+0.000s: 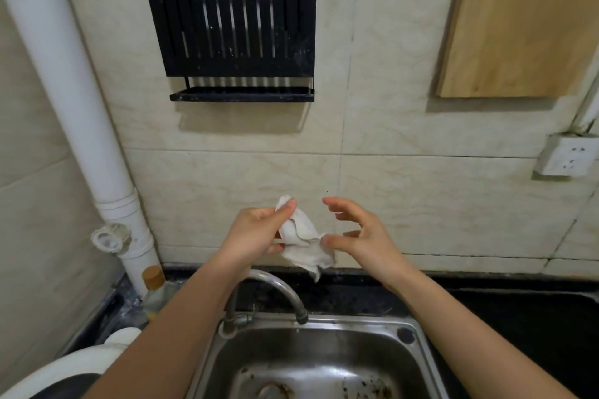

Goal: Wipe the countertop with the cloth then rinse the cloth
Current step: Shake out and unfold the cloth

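Above the sink (353, 327), my left hand (259, 230) pinches the cloth (301, 236) by its top corner, thumb pressed against curled fingers. The rest of the fabric hangs crumpled below and to the right of that pinch. My right hand (363, 236) is just beside it, fingers spread and slightly bent, holding nothing. Its thumb tip sits at the cloth's loose right edge; I cannot tell whether it touches. The tap (278, 288) curves beneath my left wrist, its spout below the grip and nearer to me, with no water showing. The dark countertop (505, 311) lies below and to the right of my right hand.

The step in hand looks to me like opening the cloth out, though I cannot say whether for wiping or for rinsing. To do it well, I would take the free edge between right thumb and forefinger, opposite the left pinch, and draw the two grips apart until the cloth hangs flat. The left pinch should stay firm, since damp fabric could slip into the basin. For rinsing, both grips should drop under the spout before the water runs.
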The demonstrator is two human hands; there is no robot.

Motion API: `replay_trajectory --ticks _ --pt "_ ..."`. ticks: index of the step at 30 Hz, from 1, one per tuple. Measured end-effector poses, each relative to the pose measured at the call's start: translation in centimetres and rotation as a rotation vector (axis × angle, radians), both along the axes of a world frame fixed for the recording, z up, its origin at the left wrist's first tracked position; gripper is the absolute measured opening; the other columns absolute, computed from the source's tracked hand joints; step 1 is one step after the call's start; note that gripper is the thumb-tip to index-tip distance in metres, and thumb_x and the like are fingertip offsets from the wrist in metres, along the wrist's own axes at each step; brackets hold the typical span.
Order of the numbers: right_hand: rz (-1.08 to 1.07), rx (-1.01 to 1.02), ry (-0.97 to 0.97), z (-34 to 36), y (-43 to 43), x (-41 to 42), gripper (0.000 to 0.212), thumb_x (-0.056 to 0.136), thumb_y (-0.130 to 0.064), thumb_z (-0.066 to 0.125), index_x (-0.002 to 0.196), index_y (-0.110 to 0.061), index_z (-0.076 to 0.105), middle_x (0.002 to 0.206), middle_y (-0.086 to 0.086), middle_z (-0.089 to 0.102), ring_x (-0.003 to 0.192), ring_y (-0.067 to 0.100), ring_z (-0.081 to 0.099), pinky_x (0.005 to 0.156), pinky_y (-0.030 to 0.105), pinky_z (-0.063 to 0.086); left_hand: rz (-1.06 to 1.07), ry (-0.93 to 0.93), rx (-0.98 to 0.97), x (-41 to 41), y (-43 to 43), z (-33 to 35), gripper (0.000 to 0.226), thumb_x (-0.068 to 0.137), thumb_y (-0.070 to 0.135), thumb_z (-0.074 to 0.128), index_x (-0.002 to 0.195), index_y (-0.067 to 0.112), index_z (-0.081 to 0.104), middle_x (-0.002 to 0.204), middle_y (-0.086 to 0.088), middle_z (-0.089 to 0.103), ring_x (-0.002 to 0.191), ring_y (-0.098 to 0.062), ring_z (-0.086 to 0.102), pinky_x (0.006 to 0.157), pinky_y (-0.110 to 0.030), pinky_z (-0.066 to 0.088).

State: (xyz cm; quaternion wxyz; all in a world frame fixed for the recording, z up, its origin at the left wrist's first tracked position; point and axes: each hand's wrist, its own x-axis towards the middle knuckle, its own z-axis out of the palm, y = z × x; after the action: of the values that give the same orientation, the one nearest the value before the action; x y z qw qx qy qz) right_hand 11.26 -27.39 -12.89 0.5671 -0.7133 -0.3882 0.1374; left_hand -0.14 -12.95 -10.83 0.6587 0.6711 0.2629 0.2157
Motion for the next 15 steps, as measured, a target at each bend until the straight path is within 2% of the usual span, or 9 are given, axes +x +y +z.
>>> replay_trajectory --ticks 3,5,9,12,13,15 --pt "0.040 0.009 -0.217 -0.1 0.6 -1.0 0.033 0.075 -0.013 0.076 0.101 -0.031 0.067 0.109 -0.011 0.062 0.102 -0.003 0.054 0.081 0.009 0.037 0.050 -0.008 0.020 0.5 -0.1 0.7 0.043 0.081 0.045 0.067 0.078 0.002 0.071 0.071 -0.013 0.070 0.060 -0.015 0.067 0.051 -0.022 0.050" --pt "0.041 -0.009 -0.259 -0.5 0.9 -1.5 0.027 0.077 -0.017 0.075 0.101 -0.027 0.069 0.103 -0.011 0.065 0.098 0.000 0.057 0.080 0.010 0.040 0.077 -0.009 0.052 0.6 0.0 0.9 0.047 0.079 0.048 0.068 0.074 0.001 0.069 0.068 -0.015 0.065 0.057 -0.020 0.062 0.053 -0.024 0.048" --pt "0.175 0.024 -0.017 0.0 0.9 -2.1 0.026 0.082 -0.023 0.067 0.108 -0.020 0.070 0.103 -0.007 0.071 0.097 0.007 0.065 0.087 0.027 0.052 0.112 -0.025 0.075 0.4 0.0 1.1 0.043 0.079 0.050 0.067 0.061 0.011 0.063 0.068 -0.016 0.061 0.060 -0.022 0.058 0.055 -0.027 0.044" --pt "0.218 -0.036 -0.043 0.3 1.3 -2.9 0.037 0.079 -0.036 0.074 0.113 -0.029 0.065 0.106 -0.012 0.070 0.099 0.003 0.064 0.087 0.029 0.054 0.116 0.000 0.078 0.3 0.0 1.0 0.047 0.079 0.054 0.065 0.073 0.007 0.063 0.073 -0.015 0.063 0.062 -0.021 0.060 0.053 -0.025 0.047" --pt "0.229 -0.056 -0.075 0.2 1.5 -3.1 0.036 0.079 -0.035 0.075 0.113 -0.029 0.065 0.102 -0.011 0.071 0.094 0.004 0.066 0.081 0.027 0.055 0.110 0.010 0.063 0.3 0.0 1.0 0.050 0.079 0.055 0.063 0.077 0.006 0.064 0.077 -0.015 0.066 0.064 -0.022 0.062 0.054 -0.025 0.050" --pt "0.202 -0.067 -0.120 0.0 1.9 -3.3 0.021 0.086 -0.029 0.069 0.106 -0.023 0.068 0.089 -0.004 0.073 0.077 0.006 0.068 0.070 0.025 0.055 0.079 0.044 -0.008 0.2 -0.1 1.1 0.052 0.083 0.058 0.056 0.085 0.007 0.068 0.087 -0.009 0.072 0.073 -0.022 0.069 0.063 -0.031 0.058"
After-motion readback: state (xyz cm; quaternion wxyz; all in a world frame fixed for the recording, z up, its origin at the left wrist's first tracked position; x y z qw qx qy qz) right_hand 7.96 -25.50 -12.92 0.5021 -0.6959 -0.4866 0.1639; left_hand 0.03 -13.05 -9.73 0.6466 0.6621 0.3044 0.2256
